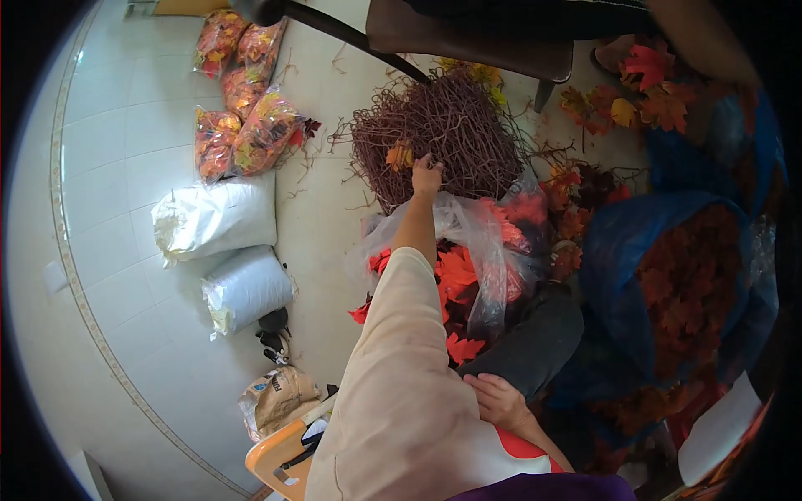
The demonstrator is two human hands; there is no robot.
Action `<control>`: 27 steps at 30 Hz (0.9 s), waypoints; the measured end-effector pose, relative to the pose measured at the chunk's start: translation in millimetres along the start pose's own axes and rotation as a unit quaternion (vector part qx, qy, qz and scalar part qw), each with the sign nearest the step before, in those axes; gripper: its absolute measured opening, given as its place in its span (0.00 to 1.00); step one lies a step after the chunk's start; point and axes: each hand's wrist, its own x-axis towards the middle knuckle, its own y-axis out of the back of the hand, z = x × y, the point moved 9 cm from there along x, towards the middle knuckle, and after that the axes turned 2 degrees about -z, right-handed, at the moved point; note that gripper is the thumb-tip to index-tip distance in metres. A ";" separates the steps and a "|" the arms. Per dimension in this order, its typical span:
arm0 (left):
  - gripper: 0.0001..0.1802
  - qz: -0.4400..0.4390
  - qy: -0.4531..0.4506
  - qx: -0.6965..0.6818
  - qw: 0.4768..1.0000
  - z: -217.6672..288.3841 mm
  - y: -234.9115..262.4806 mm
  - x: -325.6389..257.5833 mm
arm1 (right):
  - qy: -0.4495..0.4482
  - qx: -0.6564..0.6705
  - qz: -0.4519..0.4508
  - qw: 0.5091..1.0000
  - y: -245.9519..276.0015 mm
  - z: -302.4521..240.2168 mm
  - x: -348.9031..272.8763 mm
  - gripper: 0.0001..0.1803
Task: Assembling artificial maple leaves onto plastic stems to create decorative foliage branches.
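Cream-coloured cloth of my sleeve [388,376] comes nearest; beyond it my left hand [427,178] reaches the near part of a tangled heap of thin brown stems [468,125] on the pale tiled floor [322,217]. Its fingers are drawn narrow beside an orange-yellow leaf [399,154]; I cannot tell whether they grip it. My right hand [499,403] rests, loosely bent, against a dark grey trouser leg [539,338]. Toward the floor's left edge lie two stuffed white sacks [221,217].
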 end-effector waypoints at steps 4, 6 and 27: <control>0.29 0.009 0.034 -0.165 0.986 6.2 -15.1 21.9 | -0.007 -0.009 -0.031 0.999 -7.8 6.5 -7.4 0.10; 0.28 0.064 0.064 -0.273 0.958 5.1 8.6 27.9 | 0.037 -0.032 -0.080 0.996 -10.4 3.1 -5.6 0.12; 0.15 0.003 -0.252 -0.281 0.926 204.3 105.7 -314.4 | -0.112 -0.054 0.160 0.979 27.0 -33.2 -29.6 0.15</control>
